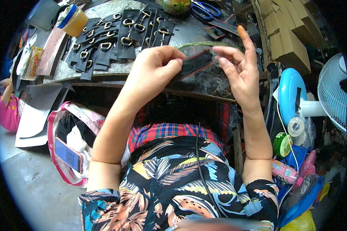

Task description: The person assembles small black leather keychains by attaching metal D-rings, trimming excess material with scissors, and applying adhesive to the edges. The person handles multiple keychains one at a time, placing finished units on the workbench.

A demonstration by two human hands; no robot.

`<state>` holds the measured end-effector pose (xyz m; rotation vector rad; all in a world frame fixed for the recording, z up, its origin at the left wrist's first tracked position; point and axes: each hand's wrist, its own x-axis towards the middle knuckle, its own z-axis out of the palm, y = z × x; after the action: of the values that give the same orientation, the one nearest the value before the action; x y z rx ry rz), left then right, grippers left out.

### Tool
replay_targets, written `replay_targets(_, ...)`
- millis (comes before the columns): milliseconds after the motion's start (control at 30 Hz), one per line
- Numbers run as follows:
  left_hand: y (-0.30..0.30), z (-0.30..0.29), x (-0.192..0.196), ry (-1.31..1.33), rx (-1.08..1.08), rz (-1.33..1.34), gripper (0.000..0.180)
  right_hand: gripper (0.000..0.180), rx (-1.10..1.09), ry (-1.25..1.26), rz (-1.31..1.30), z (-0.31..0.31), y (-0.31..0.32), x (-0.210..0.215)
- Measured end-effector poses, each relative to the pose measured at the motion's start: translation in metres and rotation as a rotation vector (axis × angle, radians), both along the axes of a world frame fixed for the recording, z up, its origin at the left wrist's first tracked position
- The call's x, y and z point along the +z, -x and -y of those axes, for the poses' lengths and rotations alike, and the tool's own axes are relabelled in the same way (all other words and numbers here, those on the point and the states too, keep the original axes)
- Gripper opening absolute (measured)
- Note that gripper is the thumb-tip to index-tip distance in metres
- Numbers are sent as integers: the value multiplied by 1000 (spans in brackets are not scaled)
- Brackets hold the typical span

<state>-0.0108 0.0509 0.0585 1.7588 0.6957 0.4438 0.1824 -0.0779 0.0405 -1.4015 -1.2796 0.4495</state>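
Observation:
My left hand [154, 68] is closed in a pinch over the table's near edge. A thin green cord [198, 44] comes out from its fingers and arches rightward. The cord passes behind the fingers of my right hand [241, 71], which is open, thumb and fingers apart, with an orange-coloured tip on the raised index finger. Between and below the hands lies a black strip [197, 64] with red stitching along its edges. Its left end is hidden behind my left hand, so I cannot tell whether that hand touches it.
Black straps with metal rings [104, 46] lie in rows on the worktable [59, 69]. Blue-handled scissors [206, 10] and a jar [175, 5] sit at the back. Cardboard boxes [291, 38] and a fan [333, 90] stand right. A phone [68, 154] rests on a bag at left.

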Motion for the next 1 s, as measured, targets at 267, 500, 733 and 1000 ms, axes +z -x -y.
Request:
replay_targets(267,8,23,-18,282,-98,114,22,67,-45,36,168,16,-3,-9)
replay_targets(500,4,30,-18,300,-232,193,26,69,28,37,-338,19,7,-4)
replay_targets(733,-13,33,-21,127,-177,152,22,69,67,25,-412,20,17,8)
replay_targets(1000,-6,28,-18,366,-124,158,25,33,34,3,-20,39,11,8)
